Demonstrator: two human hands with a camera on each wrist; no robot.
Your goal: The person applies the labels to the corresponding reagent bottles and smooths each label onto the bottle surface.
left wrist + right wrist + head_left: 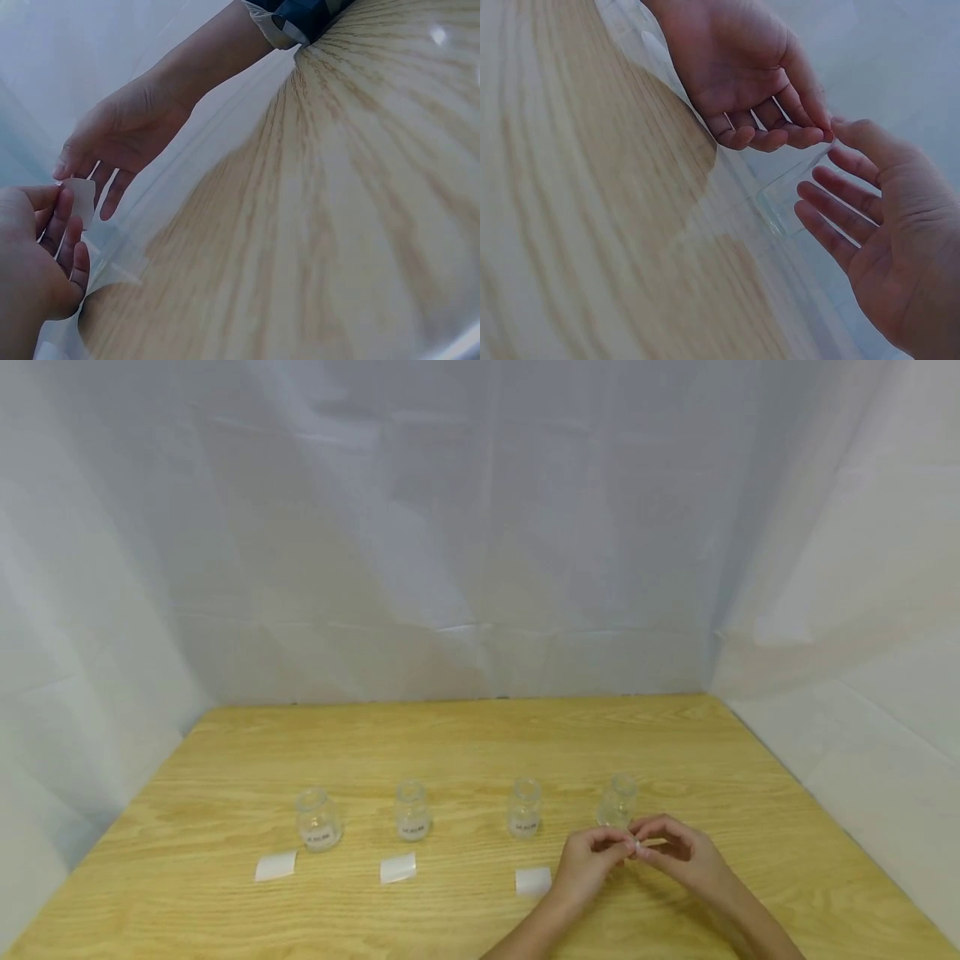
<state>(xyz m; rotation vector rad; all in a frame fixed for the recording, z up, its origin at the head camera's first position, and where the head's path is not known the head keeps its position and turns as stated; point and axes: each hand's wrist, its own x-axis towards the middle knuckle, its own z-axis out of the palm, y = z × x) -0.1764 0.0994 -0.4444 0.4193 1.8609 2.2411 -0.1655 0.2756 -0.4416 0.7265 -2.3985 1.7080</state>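
Observation:
Both hands meet at the fingertips in front of the rightmost glass jar (617, 802). The left hand (588, 862) pinches a small white paper slip (80, 199) between thumb and index finger. At the slip's other side, the right hand (686, 857) pinches its edge with thumb and fingertip. From the right wrist, the left hand (742, 71) has its other fingers bent, while the other fingers of the right hand (900, 225) spread loosely. The fingers mostly cover the slip in the head view, and any print on it cannot be made out.
Three more glass jars, the left (318, 822), second (412, 812) and third (524, 810), stand in a row, each with dark print low down. Before them lie white slips (275, 866) (397, 868) (533, 882). White sheeting (465, 527) encloses the wooden table (337, 918).

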